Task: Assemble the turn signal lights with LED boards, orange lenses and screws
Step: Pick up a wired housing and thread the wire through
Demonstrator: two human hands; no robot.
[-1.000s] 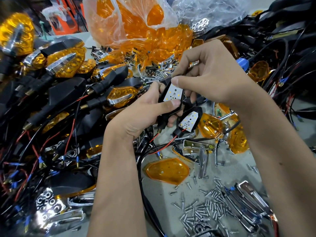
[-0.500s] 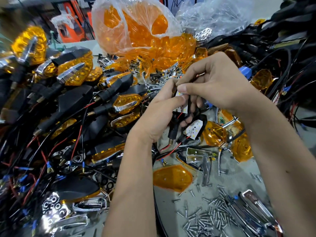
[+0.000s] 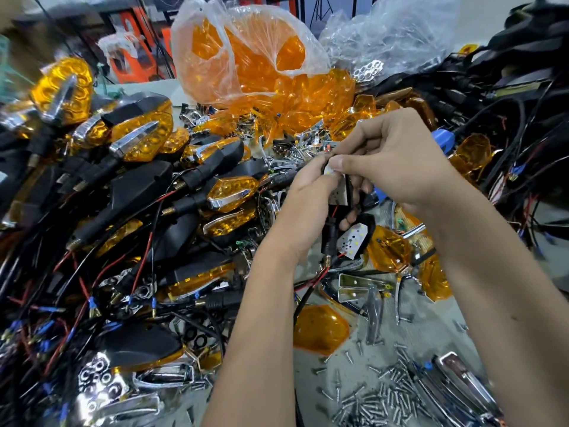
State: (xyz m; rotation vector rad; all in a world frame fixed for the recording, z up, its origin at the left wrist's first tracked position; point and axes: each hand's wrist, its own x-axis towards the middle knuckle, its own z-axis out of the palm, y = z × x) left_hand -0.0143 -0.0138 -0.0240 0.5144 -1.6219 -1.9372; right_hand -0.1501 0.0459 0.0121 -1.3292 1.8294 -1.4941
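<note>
Dozens of finished turn signals (image 3: 141, 140) piled along the bench's left edge, wires tangled through. Left hand (image 3: 304, 208) curled round a black signal housing (image 3: 328, 238), fingers closed on it; right hand (image 3: 397, 158) pinches the white LED board (image 3: 337, 192) at its top. Second housing with LED board (image 3: 354, 238) lies just below the hands. Loose orange lens (image 3: 320, 329) near the front edge, screws (image 3: 369, 399) scattered right of it. Bag of lenses (image 3: 246, 57) at the back edge.
</note>
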